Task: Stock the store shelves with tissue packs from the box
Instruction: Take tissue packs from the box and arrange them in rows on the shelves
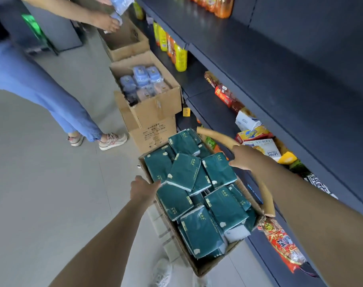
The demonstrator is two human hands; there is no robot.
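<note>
At lower centre a cardboard box (199,268) on the floor (52,183) is filled with loose green tissue packs (199,230). The left hand (144,190) is laid at the box's left edge, its fingers seemingly touching one pack (182,172); a grip cannot be told. The right hand (246,157) is held over the right side, thumb spread, fingers hidden. Beyond, a second box (155,108) of blue packs (140,76) is seen, with shelves (280,65) at right.

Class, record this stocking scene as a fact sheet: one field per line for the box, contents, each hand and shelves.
box: open cardboard carton on the floor, beside the shelves
contents: dark green tissue packs, loosely piled
left hand: at the carton's left rim, by a pack; grip unclear
right hand: over the carton's right side; grip unclear
shelves: dark, holding snacks and bottled drinks
</note>
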